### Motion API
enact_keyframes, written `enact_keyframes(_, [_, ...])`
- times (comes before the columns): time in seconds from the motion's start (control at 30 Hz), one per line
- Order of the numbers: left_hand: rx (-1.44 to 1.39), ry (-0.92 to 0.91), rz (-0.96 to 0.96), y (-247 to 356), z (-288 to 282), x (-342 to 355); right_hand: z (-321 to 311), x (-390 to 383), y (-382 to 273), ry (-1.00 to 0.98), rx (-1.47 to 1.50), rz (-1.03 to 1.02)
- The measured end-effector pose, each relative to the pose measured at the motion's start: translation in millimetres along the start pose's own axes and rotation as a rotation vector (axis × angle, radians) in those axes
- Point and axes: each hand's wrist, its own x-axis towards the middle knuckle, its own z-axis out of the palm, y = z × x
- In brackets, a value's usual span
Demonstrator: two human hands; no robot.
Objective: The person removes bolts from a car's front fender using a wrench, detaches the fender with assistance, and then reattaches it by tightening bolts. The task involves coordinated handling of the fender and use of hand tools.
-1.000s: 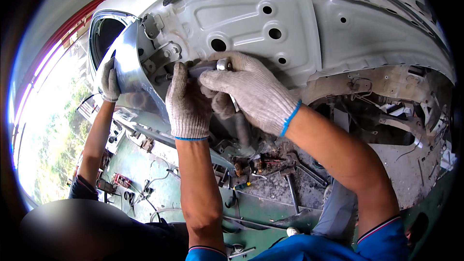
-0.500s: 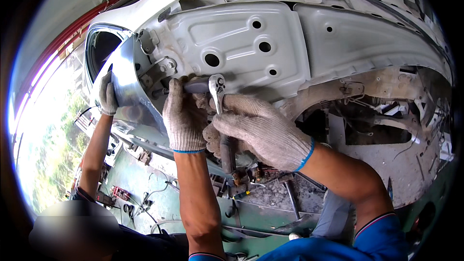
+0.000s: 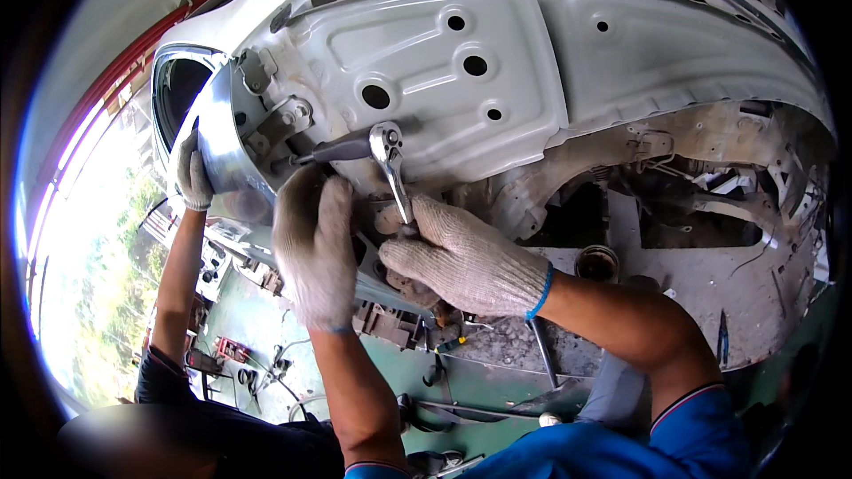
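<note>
My right hand (image 3: 470,257), in a knitted glove with a blue cuff edge, is closed on the handle of a ratchet wrench (image 3: 394,173). From the wrench's round head a dark grey shaft (image 3: 344,147) reaches left toward the lower door hinge area, where its tip meets dark metal near the door edge. My left hand (image 3: 318,253), gloved too and smeared by motion, is just below that shaft, with its thumb apart from the fingers and nothing visible in it. The bolted hinge (image 3: 288,117) sits above the shaft's far end, between the body and the silver door (image 3: 229,146).
At the left, a co-worker's gloved hand (image 3: 192,170) rests on the door's edge. The bare grey fender panel (image 3: 435,62) fills the top. Below right lie a hammer-like tool (image 3: 542,355), a round can (image 3: 596,263) and pliers (image 3: 723,337). Cables run across the green floor (image 3: 253,302).
My left hand has come off the shaft and dropped down and left. The wrench handle has swung slightly, its lower end moving right, with my right hand on it. The view has shifted a little.
</note>
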Motion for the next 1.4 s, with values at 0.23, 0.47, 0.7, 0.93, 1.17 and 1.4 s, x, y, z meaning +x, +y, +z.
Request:
enact_keyframes(0.23, [0.848, 0.047, 0.812, 2, 30, 37, -12, -2, -5, -0.048, -0.062, 0.015])
enact_keyframes(0.47, [0.653, -0.058, 0.812, -19, 35, 61, 29, -12, -26, -0.099, 0.64, 0.089])
enact_keyframes(0.7, [0.647, -0.057, 0.849, -8, 26, 71, 27, -5, -6, 0.165, 0.224, -0.041])
enact_keyframes(0.93, [0.631, -0.803, 0.51, 25, 16, 100, 23, 14, 30, 0.531, -0.57, -0.459])
enact_keyframes(1.17, [0.565, -0.569, 0.507, 1, 17, 80, -21, 37, 62, 0.543, -0.956, -0.535])
enact_keyframes(1.4, [0.648, -0.692, 0.492, -2, 13, 101, -8, 21, 40, 0.263, -0.615, -0.223])
